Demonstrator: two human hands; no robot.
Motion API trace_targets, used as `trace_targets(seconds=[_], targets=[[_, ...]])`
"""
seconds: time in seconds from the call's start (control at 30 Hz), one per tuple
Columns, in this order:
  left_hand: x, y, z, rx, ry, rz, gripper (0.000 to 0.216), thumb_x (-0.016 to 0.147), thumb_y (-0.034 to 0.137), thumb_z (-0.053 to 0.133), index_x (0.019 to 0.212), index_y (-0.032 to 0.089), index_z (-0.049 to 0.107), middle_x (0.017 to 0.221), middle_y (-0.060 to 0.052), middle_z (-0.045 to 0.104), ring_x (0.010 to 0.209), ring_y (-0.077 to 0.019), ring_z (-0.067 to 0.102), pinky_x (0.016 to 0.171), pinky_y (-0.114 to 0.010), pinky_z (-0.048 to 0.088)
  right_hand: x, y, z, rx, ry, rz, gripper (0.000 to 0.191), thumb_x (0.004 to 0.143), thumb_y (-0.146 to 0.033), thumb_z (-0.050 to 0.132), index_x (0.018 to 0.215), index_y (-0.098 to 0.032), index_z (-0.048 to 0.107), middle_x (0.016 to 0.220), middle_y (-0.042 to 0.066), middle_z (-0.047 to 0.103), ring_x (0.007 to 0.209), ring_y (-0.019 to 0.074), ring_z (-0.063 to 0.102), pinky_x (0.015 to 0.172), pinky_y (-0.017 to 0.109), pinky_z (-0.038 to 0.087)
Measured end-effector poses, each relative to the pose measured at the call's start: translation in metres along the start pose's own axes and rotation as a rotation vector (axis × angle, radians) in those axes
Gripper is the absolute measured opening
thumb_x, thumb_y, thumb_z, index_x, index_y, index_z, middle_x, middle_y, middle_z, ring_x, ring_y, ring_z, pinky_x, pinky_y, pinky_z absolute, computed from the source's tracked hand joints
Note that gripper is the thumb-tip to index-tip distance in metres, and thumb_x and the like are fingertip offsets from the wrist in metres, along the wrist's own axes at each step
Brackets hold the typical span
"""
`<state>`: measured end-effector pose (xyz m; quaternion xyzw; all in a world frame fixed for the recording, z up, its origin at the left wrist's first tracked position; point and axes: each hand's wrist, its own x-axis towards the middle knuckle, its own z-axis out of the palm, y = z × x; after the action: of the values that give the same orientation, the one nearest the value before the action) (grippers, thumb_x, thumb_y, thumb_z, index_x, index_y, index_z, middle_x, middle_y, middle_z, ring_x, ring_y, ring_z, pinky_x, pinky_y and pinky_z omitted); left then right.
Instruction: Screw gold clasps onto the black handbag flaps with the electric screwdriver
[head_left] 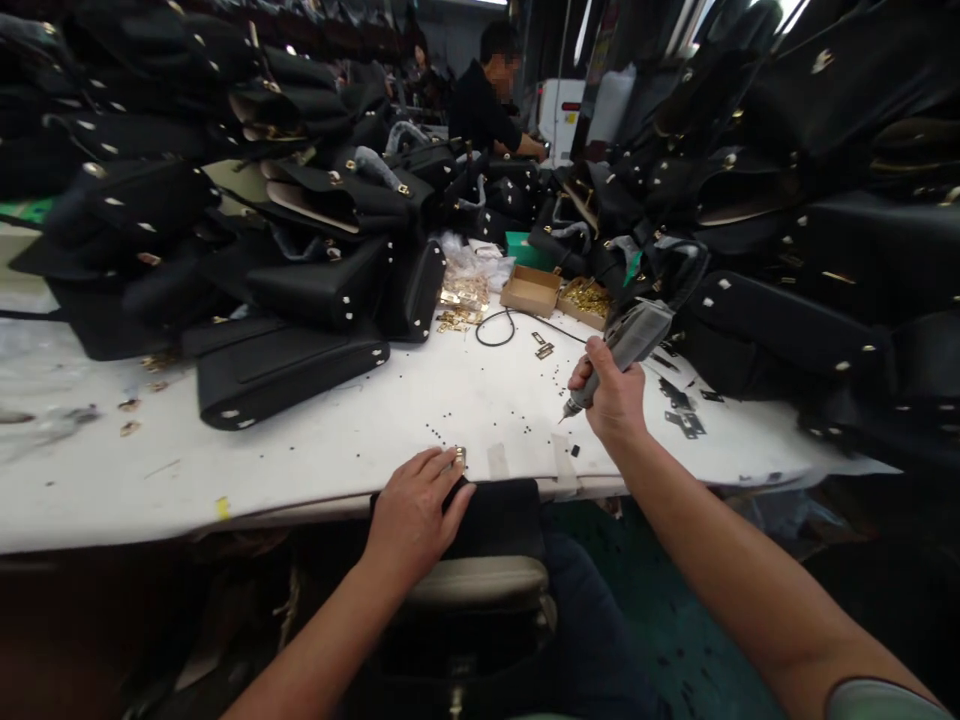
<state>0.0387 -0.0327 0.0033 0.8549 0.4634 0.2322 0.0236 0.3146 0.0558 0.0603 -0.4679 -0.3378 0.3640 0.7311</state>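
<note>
My right hand grips a grey electric screwdriver, tip pointing down at the white table among scattered small black screws. My left hand rests flat on a black bag at the table's near edge, fingertips touching a small gold metal fitting. The bag lies partly on my lap, its lighter lining showing below.
Piles of black handbags crowd the table's left, back and right. Cardboard boxes of gold hardware and a plastic bag of parts sit mid-back. A black cord loops there. Another person works at the far end.
</note>
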Motion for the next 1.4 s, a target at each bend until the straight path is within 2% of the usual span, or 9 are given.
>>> trace_targets(seconds=[0.2, 0.37, 0.6, 0.87, 1.4], targets=[[-0.003, 0.005, -0.004, -0.057, -0.025, -0.074, 0.027, 0.096, 0.036, 0.061, 0.116, 0.021, 0.070, 0.125, -0.008, 0.069, 0.121, -0.0274, 0.059, 0.102, -0.047, 0.052, -0.055, 0.011, 0.066, 0.110, -0.193, 0.199, 0.041, 0.074, -0.052, 0.080, 0.076, -0.020, 0.054, 0.055, -0.006, 0.053, 0.044, 0.0104, 0.051, 0.043, 0.023, 0.046], [-0.004, 0.006, -0.006, -0.087, -0.023, -0.092, 0.027, 0.095, 0.037, 0.062, 0.116, 0.022, 0.071, 0.125, -0.008, 0.069, 0.119, -0.0263, 0.059, 0.102, -0.046, 0.051, -0.086, 0.021, 0.092, 0.069, -0.274, 0.291, 0.042, 0.076, -0.054, 0.078, 0.075, -0.020, 0.054, 0.055, -0.005, 0.052, 0.045, 0.0108, 0.051, 0.043, 0.024, 0.047], [-0.004, 0.004, -0.005, -0.106, -0.055, -0.097, 0.025, 0.098, 0.032, 0.056, 0.116, 0.022, 0.069, 0.124, -0.005, 0.069, 0.119, -0.0247, 0.058, 0.103, -0.045, 0.049, -0.099, 0.027, 0.100, 0.065, -0.323, 0.313, 0.041, 0.077, -0.053, 0.077, 0.072, -0.020, 0.054, 0.055, -0.004, 0.051, 0.046, 0.0109, 0.052, 0.044, 0.024, 0.045], [-0.005, 0.004, -0.004, -0.099, -0.030, -0.095, 0.025, 0.098, 0.028, 0.056, 0.119, 0.023, 0.068, 0.123, -0.006, 0.070, 0.119, -0.0240, 0.059, 0.102, -0.044, 0.049, -0.102, 0.025, 0.102, 0.040, -0.329, 0.283, 0.042, 0.077, -0.055, 0.076, 0.072, -0.021, 0.053, 0.055, -0.004, 0.050, 0.045, 0.0111, 0.051, 0.043, 0.024, 0.044], [-0.007, 0.001, -0.002, -0.098, -0.030, -0.089, 0.025, 0.099, 0.029, 0.054, 0.119, 0.023, 0.068, 0.126, -0.005, 0.069, 0.121, -0.0243, 0.058, 0.104, -0.045, 0.049, -0.101, 0.027, 0.097, 0.128, -0.289, 0.302, 0.037, 0.079, -0.047, 0.078, 0.071, -0.019, 0.055, 0.056, -0.004, 0.051, 0.047, 0.0100, 0.050, 0.045, 0.023, 0.043]])
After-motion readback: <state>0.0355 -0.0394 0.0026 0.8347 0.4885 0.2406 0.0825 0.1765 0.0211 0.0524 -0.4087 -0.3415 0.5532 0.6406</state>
